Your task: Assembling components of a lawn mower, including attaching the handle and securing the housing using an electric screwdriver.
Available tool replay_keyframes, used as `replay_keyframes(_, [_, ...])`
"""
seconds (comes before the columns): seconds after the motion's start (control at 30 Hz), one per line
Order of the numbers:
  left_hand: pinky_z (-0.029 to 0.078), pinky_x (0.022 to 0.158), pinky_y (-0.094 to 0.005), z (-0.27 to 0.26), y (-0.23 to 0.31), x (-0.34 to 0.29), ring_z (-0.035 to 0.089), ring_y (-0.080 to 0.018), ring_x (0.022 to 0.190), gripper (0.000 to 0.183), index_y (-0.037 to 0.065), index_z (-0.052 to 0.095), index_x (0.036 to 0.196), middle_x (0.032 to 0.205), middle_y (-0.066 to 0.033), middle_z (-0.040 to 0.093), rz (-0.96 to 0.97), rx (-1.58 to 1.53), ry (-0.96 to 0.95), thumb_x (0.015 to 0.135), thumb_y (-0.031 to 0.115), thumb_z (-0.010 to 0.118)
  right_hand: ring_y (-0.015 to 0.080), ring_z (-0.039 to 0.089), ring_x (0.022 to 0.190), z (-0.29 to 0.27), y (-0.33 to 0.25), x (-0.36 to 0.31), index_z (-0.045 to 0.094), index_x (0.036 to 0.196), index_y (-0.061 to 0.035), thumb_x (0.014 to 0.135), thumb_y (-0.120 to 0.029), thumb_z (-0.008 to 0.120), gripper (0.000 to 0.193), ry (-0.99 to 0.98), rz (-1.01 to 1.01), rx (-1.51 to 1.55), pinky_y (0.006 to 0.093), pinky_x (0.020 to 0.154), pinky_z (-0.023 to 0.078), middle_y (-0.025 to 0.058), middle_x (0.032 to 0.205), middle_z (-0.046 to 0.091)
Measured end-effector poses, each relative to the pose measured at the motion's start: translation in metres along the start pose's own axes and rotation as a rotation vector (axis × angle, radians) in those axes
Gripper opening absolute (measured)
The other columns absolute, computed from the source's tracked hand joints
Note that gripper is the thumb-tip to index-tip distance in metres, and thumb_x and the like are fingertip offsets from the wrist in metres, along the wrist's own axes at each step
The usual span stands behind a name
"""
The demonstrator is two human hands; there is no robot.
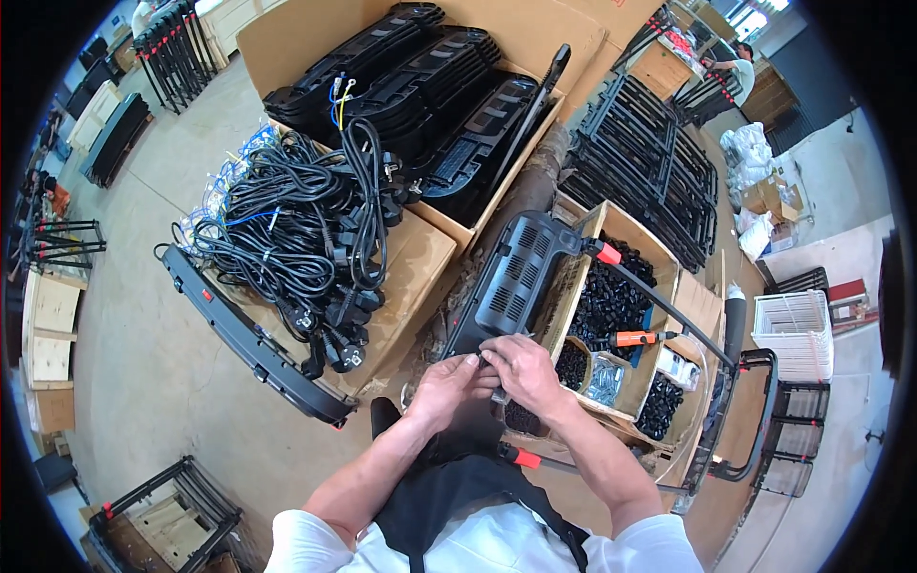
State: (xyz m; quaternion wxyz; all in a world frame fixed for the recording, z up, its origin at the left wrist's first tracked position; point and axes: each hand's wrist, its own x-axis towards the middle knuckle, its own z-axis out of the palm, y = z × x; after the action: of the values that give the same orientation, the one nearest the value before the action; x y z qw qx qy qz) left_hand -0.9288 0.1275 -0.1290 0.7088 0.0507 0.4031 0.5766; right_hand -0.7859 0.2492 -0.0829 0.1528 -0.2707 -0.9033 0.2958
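Both hands' grips are closing together, left hand [447, 380] and right hand [521, 371] pinching something small at the near end of the black vented panel [516, 277]; finished-looking panels [420, 76] are filling the far carton, cords [296, 229] waiting

Concrete floor [143, 353], cardboard boxes [401, 277] (flattened), black frames [650, 162]

Daylight was bright and even across the workshop, strongest at the upper right, where a window [755, 17] was blown out white. Shadows stayed soft and short. The fisheye bent straight edges toward a black rim, and detail smeared slightly near it; the centre was sharp
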Motion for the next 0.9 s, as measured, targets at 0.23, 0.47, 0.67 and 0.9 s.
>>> replay_keyframes(0.23, [0.063,0.085,-0.0340,0.015,-0.005,0.038,0.075,-0.0190,0.097,0.031,0.002,0.066,0.120,0.110,-0.0091,0.075,-0.050,-0.084,0.036,0.113,0.029,0.052,0.0324,0.070,0.096,-0.038,0.013,0.015,0.074,0.108,-0.0022,0.085,-0.017,0.078,0.027,-0.045,-0.186,-0.175,0.0417,0.087,0.057,0.0137,0.104,0.074])
replay_keyframes(0.47, [0.060,0.094,-0.0396,0.037,0.013,0.041,0.074,-0.0273,0.110,0.053,-0.002,0.060,0.139,0.129,-0.0187,0.072,-0.012,-0.007,0.020,0.113,0.042,0.051,0.0323,0.068,0.100,-0.044,0.072,0.082,0.076,0.107,-0.0036,0.086,-0.015,0.079,0.025,0.246,-0.120,-0.278,0.0418,0.089,0.056,0.0121,0.105,0.072])
replay_keyframes(0.67, [0.060,0.092,-0.0383,0.030,-0.006,0.025,0.074,-0.0247,0.107,0.051,-0.002,0.059,0.141,0.126,-0.0168,0.073,-0.071,0.021,0.031,0.113,0.040,0.049,0.0328,0.066,0.103,-0.025,0.108,0.127,0.076,0.102,-0.0037,0.085,-0.015,0.077,0.020,0.150,-0.114,-0.331,0.0430,0.094,0.054,0.0120,0.103,0.070])
replay_keyframes(0.9, [0.062,0.088,-0.0361,0.026,-0.019,0.021,0.074,-0.0221,0.100,0.048,-0.002,0.060,0.139,0.120,-0.0154,0.074,-0.084,0.030,0.056,0.113,0.037,0.051,0.0333,0.065,0.111,-0.024,0.114,0.136,0.078,0.105,-0.0033,0.086,-0.018,0.077,0.024,0.041,-0.070,-0.398,0.0436,0.099,0.054,0.0138,0.109,0.069])
